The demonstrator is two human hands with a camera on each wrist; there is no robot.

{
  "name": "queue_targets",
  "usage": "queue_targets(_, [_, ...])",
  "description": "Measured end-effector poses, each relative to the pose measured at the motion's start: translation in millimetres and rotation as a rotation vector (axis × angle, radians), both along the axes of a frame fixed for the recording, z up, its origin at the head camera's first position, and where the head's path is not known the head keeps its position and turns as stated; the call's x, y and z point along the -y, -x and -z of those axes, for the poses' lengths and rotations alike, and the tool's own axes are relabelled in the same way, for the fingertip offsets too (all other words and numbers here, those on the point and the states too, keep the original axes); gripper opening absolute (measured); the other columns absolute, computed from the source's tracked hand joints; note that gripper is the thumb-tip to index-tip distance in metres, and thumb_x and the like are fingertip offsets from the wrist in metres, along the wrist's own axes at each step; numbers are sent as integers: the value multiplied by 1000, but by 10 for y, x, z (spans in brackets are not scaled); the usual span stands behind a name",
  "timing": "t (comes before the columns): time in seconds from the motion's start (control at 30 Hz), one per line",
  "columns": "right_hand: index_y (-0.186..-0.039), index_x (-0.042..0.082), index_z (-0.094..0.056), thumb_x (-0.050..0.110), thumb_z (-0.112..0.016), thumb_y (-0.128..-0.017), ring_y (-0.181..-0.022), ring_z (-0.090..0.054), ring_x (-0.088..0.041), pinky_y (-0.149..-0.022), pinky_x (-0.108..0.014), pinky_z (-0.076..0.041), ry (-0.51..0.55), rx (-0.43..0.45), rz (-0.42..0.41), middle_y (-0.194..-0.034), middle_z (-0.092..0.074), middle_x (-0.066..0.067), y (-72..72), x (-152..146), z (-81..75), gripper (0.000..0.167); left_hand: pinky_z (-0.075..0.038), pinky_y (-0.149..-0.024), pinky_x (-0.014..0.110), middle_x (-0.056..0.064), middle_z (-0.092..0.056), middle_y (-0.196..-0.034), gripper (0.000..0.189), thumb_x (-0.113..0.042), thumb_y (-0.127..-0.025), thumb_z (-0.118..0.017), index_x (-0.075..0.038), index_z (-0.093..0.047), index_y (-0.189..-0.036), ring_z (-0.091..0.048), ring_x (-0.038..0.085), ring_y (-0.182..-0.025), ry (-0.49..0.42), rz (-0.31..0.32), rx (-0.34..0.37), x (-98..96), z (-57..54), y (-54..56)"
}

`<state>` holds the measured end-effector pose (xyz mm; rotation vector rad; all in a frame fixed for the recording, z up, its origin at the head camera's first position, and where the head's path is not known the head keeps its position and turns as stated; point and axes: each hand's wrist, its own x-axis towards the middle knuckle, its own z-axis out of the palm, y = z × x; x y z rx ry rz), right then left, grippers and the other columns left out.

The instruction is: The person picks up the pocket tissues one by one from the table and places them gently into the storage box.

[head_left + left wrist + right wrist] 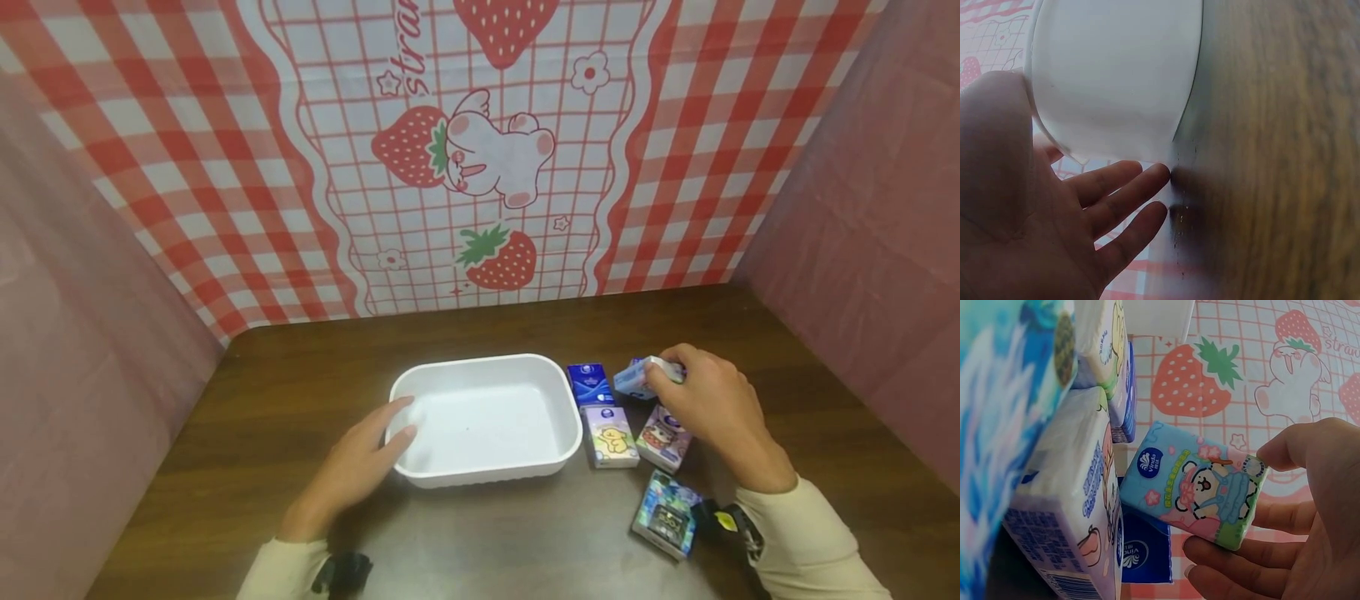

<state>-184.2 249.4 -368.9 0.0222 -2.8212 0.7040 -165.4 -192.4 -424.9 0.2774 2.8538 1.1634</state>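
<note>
My left hand (358, 460) rests at the left end of a white plastic tray (483, 479), thumb and forefinger over the rim. In the left wrist view, the other fingers (1129, 194) are nearly straight and spread beside the tray's outer wall. At the right, my right hand (712, 400) pinches a light blue tissue packet (1200, 487) with a cartoon bear, tilted above the table. Near it lie a dark blue packet (590, 385), a packet with a yellow figure (613, 437), a purple-white packet (664, 439) and a blue-green packet (667, 514).
The brown wooden table (285, 400) bears the tray and packets. Behind it hangs a red-and-white strawberry cloth (480, 158). Pink fabric (862, 183) closes both sides. Another dark blue packet (1144, 550) shows under the held one.
</note>
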Motion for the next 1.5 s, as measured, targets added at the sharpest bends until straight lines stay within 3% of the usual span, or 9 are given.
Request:
queue_targets(0.73, [-119, -1, -60, 42, -59, -97, -86, -58, -34, -77, -57, -52, 27, -42, 0, -107, -65, -22, -6, 19, 28, 47, -29, -114, 58, 7, -45, -154, 56, -48, -101, -55, -24, -46, -151, -38, 30, -143, -15, 9, 10, 8, 7, -10])
queue_targets(0.93, [-115, 0, -61, 38, -61, -96, -84, -57, -33, -73, -53, -52, 31, -62, -8, -104, -65, -20, 10, 26, 29, 43, -29, -114, 58, 4, -43, -155, 55, -47, -101, -55, -27, -46, -151, -36, 29, -144, -18, -3, 44, 0, -12, -9])
queue_targets(1.33, [-109, 1, -62, 33, -62, -95, -81, -56, -30, -68, -47, -51, 26, -96, -38, -99, -65, -18, 25, 79, 35, 35, -29, -114, 58, 6, -44, -154, 55, -48, -101, -54, -25, -46, -151, -37, 30, -143, -19, 13, 15, 12, -15, -2])
queue_targets(1.5, [-109, 1, -62, 32, -62, -95, -81, -56, -30, -69, -50, -52, 29, -109, -36, -99, -65, -18, 19, 92, 41, 34, -29, -114, 58, 6, -45, -154, 57, -50, -101, -54, -25, -46, -151, -37, 30, -143, -23, 14, 15, 14, -12, -7])
